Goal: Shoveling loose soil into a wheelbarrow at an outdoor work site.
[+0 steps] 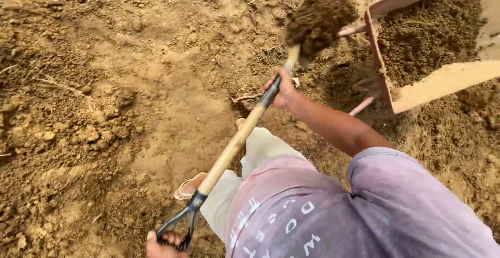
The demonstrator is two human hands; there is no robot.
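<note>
I hold a shovel with a pale wooden shaft [234, 143] and a black D-grip. My right hand [284, 92] is closed around the shaft just below the blade. My left hand [162, 247] grips the D-grip at the bottom edge, partly cut off by the frame. The blade [317, 18] is raised and heaped with dark brown soil, close to the left rim of a rusty pinkish wheelbarrow tray [448, 78] at the upper right. The tray has loose soil in it.
Loose, lumpy brown earth [104, 107] covers the ground all around, with clods at the left. My light trouser leg and sandalled foot [188, 187] stand below the shaft. The wheelbarrow's thin frame bars [362, 106] stick out toward me.
</note>
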